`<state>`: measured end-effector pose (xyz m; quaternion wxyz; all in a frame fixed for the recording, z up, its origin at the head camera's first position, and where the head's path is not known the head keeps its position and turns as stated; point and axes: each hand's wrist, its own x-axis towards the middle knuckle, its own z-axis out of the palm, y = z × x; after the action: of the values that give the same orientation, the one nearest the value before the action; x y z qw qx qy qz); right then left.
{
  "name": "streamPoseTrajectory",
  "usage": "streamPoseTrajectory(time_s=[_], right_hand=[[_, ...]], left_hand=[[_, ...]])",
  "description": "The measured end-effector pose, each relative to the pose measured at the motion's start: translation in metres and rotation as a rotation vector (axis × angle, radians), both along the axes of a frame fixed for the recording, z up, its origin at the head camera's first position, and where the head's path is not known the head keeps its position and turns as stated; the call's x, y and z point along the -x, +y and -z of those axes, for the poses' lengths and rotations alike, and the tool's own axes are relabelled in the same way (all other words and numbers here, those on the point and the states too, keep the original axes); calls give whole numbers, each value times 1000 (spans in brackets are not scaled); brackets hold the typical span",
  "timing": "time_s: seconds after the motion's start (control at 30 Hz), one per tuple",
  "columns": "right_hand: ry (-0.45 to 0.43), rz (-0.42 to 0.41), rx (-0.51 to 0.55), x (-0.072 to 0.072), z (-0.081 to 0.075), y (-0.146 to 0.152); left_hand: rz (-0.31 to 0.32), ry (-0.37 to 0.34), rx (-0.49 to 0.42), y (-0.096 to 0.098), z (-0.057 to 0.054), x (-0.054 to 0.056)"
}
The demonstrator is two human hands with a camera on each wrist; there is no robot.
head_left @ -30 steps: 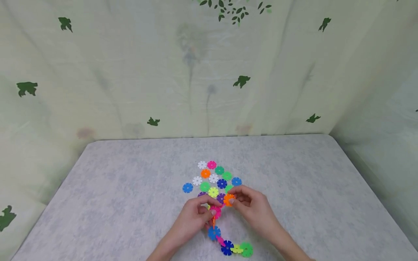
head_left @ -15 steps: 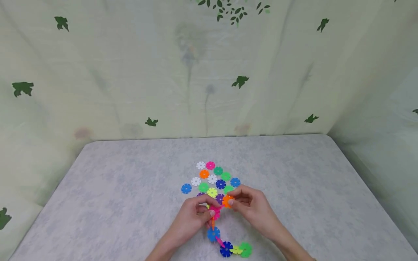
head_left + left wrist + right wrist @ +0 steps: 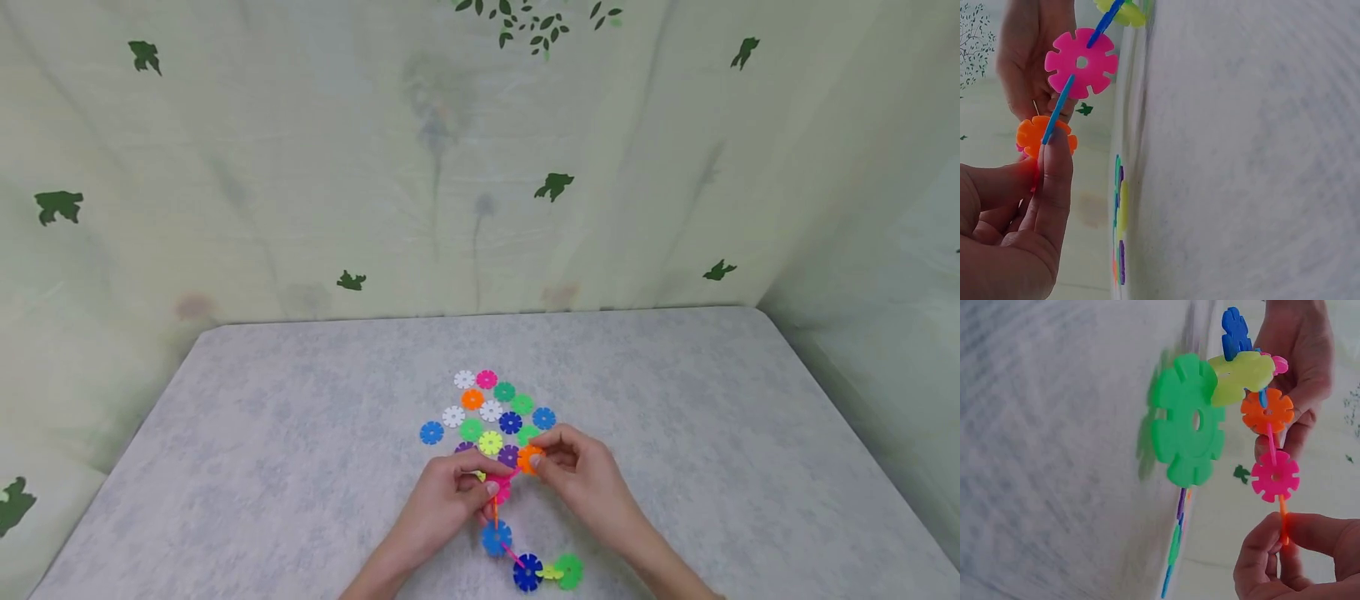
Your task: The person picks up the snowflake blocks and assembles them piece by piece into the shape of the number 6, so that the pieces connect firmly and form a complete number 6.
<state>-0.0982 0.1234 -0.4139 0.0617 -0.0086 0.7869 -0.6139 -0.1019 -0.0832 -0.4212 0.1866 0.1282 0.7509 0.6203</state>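
Note:
My left hand (image 3: 450, 492) pinches a pink notched plastic disc in a chain of interlocking snowflake discs. From that hand the chain hangs down through an orange disc (image 3: 1032, 134) and a blue disc (image 3: 497, 538). Below these come a dark blue disc (image 3: 528, 572), a yellow one and a green end disc (image 3: 1188, 422). An orange disc (image 3: 529, 459), edge-on in the right wrist view, is pinched between the thumb and fingers of my right hand (image 3: 588, 471). It meets a pink disc (image 3: 1275, 476) at the chain's upper end; how deep the slots engage is unclear.
Several loose discs lie flat on the grey table (image 3: 300, 433) beyond the hands, among them a white disc (image 3: 464, 379), a blue disc (image 3: 431, 432) and a yellow disc (image 3: 491, 442). A patterned curtain (image 3: 315, 167) stands behind the table.
Both hands keep their grips and hardly move. The hanging part of the chain sways slightly, its small pink disc now turned more edge-on. The head view shifts a little.

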Motion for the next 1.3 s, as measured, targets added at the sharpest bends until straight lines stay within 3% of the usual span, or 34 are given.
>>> streamPoseTrajectory(time_s=[0.13, 0.57, 0.83, 1.0, 1.17, 1.3], right_hand=[[-38, -3, 53, 1, 1, 2], [-8, -87, 62, 1, 2, 7], [19, -135, 56, 2, 2, 5], [-6, -147, 35, 4, 3, 8], [-4, -192, 15, 3, 4, 7], [-23, -218, 45, 2, 6, 4]], left_hand=[[15, -22, -14, 0, 0, 0], [22, 24, -4, 0, -1, 1], [33, 17, -19, 0, 2, -1], [17, -35, -13, 2, 4, 0], [-17, -134, -65, 3, 6, 2], [6, -164, -83, 2, 7, 1]])
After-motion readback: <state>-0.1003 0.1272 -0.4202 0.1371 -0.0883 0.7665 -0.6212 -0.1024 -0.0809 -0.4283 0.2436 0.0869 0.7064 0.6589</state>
